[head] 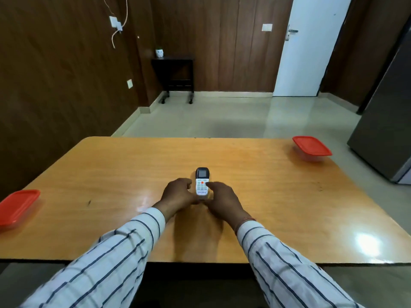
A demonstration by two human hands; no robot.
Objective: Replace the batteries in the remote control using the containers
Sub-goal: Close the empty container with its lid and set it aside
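Wood-panelled room, orange worktop (266, 196), lidded red containers at far right (311, 146) and near left (19, 204). Remote (202, 181) face-up mid-worktop, flanked by left hand (178, 193) and right hand (222, 200); each grip loosely curled, contact unclear. Judged the opening step: lifting, flipping, sliding off the battery cover next.

Both your arms reach forward, converging on the remote control (202, 182), forearms in striped sleeves. Your left hand (178, 193) sits just left of the remote, palm down, fingers curled loosely, thumb near its lower end. Your right hand (222, 200) sits just right of it, fingers bent, index fingertip touching the keypad edge. The thumbs meet below the remote's near end. Neither hand has closed around it; whether the thumbs press it is unclear. A thread band circles your right wrist.
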